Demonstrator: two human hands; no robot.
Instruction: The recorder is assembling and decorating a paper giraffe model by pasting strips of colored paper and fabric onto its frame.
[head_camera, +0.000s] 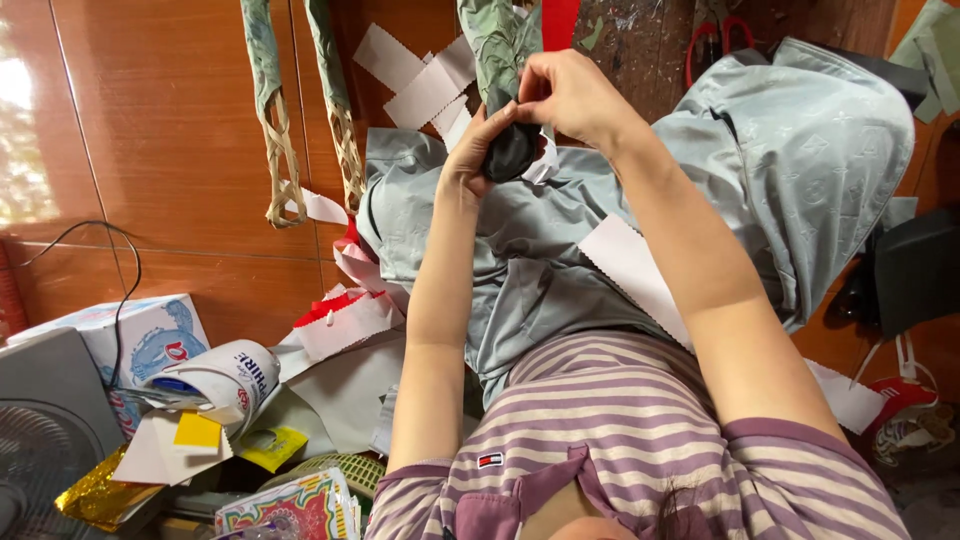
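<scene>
Dark rolled cloth (511, 150) pinched in left hand (468, 160) and right hand (568, 98), its far end hidden behind fingers.

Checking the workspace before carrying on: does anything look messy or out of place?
Yes. White paper strips lie scattered over the crumpled grey fabric, and papers pile loosely on the floor at left.

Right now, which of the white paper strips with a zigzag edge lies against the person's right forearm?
The long white strip on the grey fabric, beside the right forearm. The other strips lie above the hands or further left.
</scene>
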